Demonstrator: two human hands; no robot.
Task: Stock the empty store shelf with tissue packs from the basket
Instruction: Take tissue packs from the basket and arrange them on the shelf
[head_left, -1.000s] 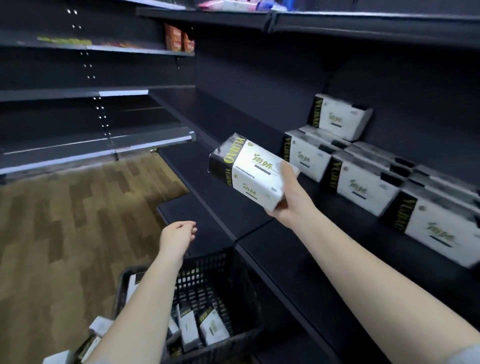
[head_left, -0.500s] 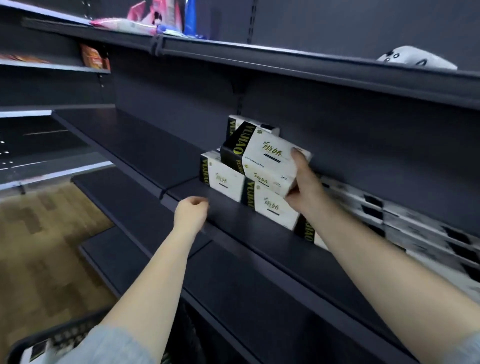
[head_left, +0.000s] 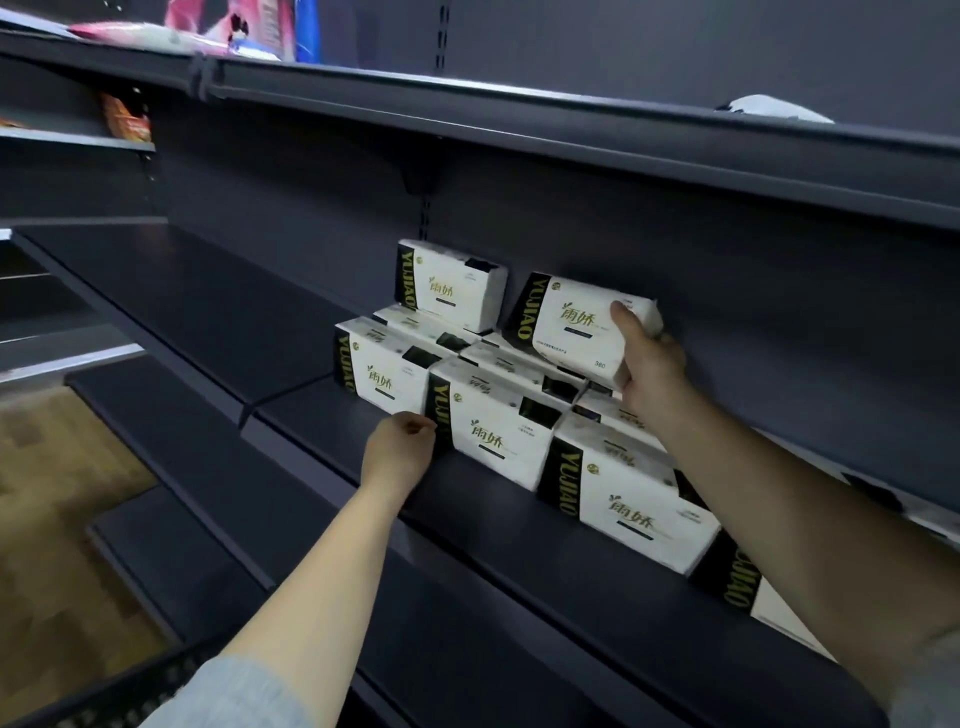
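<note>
On the middle shelf (head_left: 322, 431), your right hand (head_left: 649, 364) has carried the tissue pack (head_left: 576, 325) up from over the basket and now sets it on the second layer, just beside the lone upper pack (head_left: 449, 286) by the back wall. Your thumb lies across its front face and your other fingers curl round its right end, so you haven't let go yet. A second ago this pack was in the air well short of the stack; now its underside seems to meet the packs below (the contact itself is hidden by your hand). Your left hand (head_left: 400, 452), loosely curled and holding nothing, has come up from the basket to the left edge of a front-row pack (head_left: 493, 423), apparently touching it. I'd judge this placement nearly done: release, then reach back for more. Only the basket rim (head_left: 119, 691) shows at bottom left.
</note>
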